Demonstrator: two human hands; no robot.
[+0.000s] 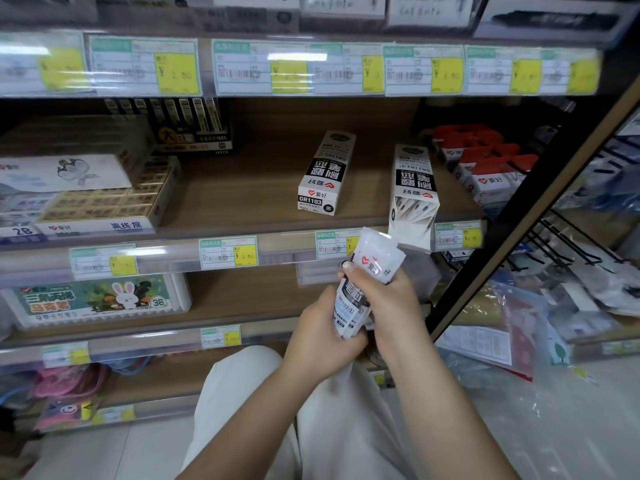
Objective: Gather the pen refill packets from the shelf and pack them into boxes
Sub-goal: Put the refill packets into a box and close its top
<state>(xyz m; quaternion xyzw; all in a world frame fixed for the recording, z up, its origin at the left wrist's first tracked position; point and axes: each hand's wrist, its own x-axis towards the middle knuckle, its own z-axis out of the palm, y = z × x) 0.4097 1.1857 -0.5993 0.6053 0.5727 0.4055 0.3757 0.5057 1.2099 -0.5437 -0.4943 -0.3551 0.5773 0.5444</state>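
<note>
Both hands raised before shelf (263, 188): left hand (322, 337), right hand (388, 299) fingers gripping refill packets (363, 282).

Both hands grip a bundle of refill packets (363, 282): left hand (322, 336) low, right hand (388, 299) higher. Two refill boxes (325, 173) (414, 192) lie on the shelf (242, 192), the right one open at its front edge.

Stationery shop: price-tagged shelves (242, 199) of boxed goods
</note>
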